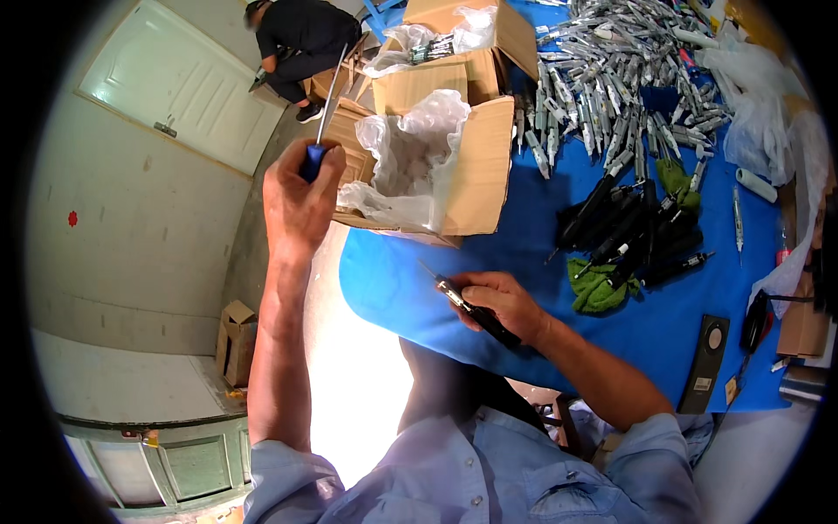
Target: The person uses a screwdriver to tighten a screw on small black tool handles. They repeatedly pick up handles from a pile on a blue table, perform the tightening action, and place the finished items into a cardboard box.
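Observation:
My left hand (pixel 297 201) is raised at the left of the open carton, closed around the blue handle of a screwdriver (pixel 312 162). Its long thin metal shaft points up and away from me. Lower down, by the front edge of the blue table, my right hand (pixel 506 306) grips a black pen-shaped tool (pixel 491 323). That tool has a shiny silvery collar and a fine needle-like tip, which points up and left. Beyond the right hand, several similar black tools (pixel 624 227) lie in a heap over a green cloth (pixel 601 288).
A cardboard box (pixel 478 175) lined with clear plastic stands open at the table's left edge, another box (pixel 515 39) behind it. Silvery pen-like pieces (pixel 602 87) are piled on the blue tablecloth (pixel 393 279). A black flat bar (pixel 704 362) lies right. One person (pixel 305 39) sits far back.

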{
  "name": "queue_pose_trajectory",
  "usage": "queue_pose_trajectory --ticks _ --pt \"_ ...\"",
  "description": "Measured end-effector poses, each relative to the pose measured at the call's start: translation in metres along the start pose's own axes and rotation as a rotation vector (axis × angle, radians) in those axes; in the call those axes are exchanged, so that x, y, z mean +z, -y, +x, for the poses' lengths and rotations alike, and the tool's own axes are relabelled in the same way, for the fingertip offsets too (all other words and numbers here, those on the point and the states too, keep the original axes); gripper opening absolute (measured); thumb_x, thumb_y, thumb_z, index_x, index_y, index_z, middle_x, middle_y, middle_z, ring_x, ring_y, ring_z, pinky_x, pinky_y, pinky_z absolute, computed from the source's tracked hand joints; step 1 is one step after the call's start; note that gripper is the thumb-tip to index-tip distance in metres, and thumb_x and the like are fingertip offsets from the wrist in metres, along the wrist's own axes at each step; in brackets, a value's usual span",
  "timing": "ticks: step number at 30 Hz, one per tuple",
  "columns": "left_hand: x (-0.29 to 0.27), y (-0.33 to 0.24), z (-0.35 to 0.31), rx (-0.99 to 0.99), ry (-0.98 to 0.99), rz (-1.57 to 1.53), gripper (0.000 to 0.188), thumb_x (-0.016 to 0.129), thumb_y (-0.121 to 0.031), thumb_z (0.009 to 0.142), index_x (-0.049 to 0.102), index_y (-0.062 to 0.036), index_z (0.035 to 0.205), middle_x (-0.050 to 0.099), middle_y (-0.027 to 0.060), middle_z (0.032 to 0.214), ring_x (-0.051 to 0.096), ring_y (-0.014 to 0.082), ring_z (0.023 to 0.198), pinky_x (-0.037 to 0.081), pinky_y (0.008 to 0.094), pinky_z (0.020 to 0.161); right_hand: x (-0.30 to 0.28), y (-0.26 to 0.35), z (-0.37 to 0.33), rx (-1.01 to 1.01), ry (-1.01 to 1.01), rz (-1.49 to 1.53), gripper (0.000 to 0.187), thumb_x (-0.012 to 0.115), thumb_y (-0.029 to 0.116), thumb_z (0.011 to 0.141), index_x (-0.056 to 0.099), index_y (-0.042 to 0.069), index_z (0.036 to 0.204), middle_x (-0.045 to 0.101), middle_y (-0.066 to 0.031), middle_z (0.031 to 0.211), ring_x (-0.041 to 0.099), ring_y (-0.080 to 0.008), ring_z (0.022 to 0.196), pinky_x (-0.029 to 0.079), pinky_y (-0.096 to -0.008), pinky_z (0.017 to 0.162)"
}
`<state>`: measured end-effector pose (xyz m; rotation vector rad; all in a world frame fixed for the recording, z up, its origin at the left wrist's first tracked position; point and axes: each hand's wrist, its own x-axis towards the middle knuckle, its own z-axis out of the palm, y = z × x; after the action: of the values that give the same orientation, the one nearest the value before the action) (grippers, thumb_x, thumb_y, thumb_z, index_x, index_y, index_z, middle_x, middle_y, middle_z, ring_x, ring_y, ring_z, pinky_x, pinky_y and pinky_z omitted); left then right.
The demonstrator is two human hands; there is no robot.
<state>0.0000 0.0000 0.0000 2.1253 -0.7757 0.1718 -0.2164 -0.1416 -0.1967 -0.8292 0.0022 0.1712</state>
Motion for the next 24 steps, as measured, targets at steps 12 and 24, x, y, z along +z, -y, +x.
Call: queue_pose_trajectory --ticks 12,24 --pt "-0.012 -0.009 0.012 -0.209 0.165 -0.326 0.017 0.072 -0.017 0.099 0.072 -0.0007 0.101 0.065 -0.0004 0.076 0.049 0.0021 0.056 0.034 0.0211 0.045 0.010 0.007 0.007 -0.005 -0.026 0.061 0.033 0.056 0.020 0.104 0.065 -0.006 0.122 0.065 -0.0083 0.090 0.059 -0.0144 0.074 0.048 -0.0277 0.066" --pt "-0.024 -0.022 0.004 -0.326 0.326 -0.571 0.035 0.064 -0.025 0.104 0.067 0.0054 0.122 0.071 0.0065 0.089 0.051 0.0054 0.056 0.036 0.0198 0.043 -0.001 0.006 0.003 0.015 0.000 0.098 0.047 0.053 0.022 0.107 0.058 -0.009 0.141 0.065 -0.0094 0.095 0.060 -0.0155 0.077 0.051 -0.0275 0.067"
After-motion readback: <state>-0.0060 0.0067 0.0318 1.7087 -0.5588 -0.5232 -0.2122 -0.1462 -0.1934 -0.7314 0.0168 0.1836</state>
